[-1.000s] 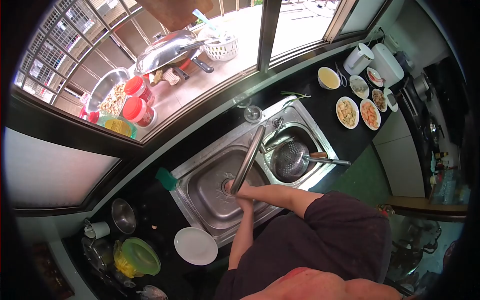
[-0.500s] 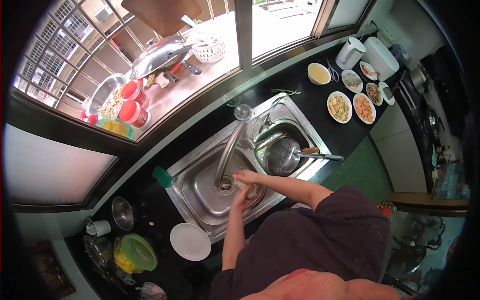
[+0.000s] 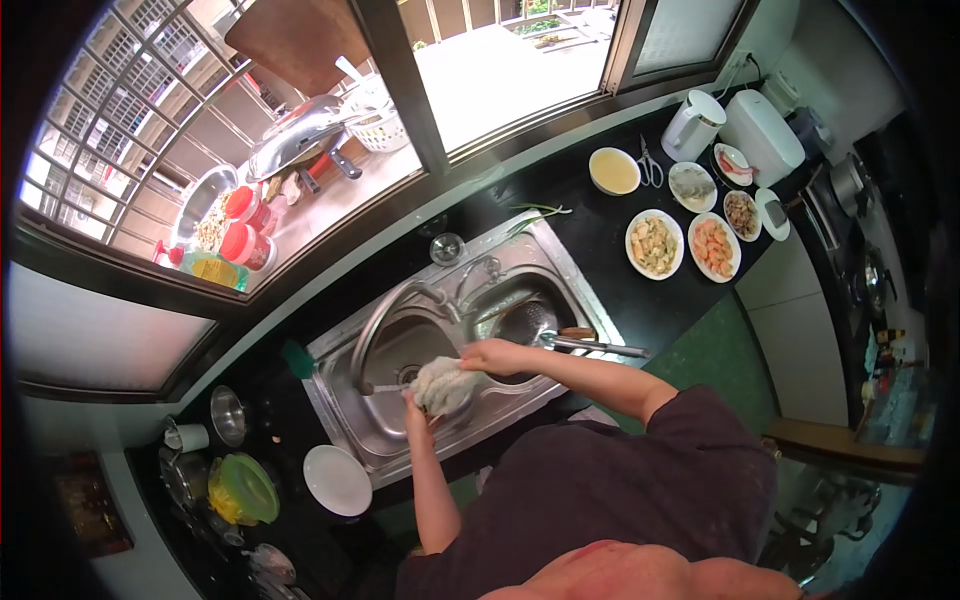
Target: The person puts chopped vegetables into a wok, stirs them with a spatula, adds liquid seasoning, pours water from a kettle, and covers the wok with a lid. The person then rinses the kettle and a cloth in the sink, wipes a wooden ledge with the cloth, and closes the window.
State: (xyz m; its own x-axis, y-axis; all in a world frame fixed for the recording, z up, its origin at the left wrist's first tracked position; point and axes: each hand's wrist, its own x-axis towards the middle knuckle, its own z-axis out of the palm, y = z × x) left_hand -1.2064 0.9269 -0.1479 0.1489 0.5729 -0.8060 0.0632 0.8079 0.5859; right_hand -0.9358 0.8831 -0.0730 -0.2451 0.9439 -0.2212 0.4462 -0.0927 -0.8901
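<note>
A wrinkled whitish cloth [image 3: 443, 385] is stretched between my two hands above the left sink basin [image 3: 385, 435]. My left hand [image 3: 419, 418] grips its lower left edge, and my right hand [image 3: 490, 356] pinches its upper right side. The curved faucet [image 3: 372, 335] arches over the same basin, its tip just left of the cloth. In the right basin lies a metal strainer whose handle [image 3: 600, 346] sticks out over the rim; my right forearm passes close below it.
Right counter: plates of chopped food [image 3: 654, 245], a yellow bowl [image 3: 614, 171], scissors [image 3: 649, 166], a white kettle [image 3: 692, 125]. Left counter: a white plate [image 3: 337, 480], a metal bowl [image 3: 228, 415], a green bowl [image 3: 247, 488]. A glass [image 3: 447, 249] stands behind the sink.
My hands have risen from the basin and moved apart, with the cloth now spread out between them. The camera view has shifted, so the sink appears farther left.
</note>
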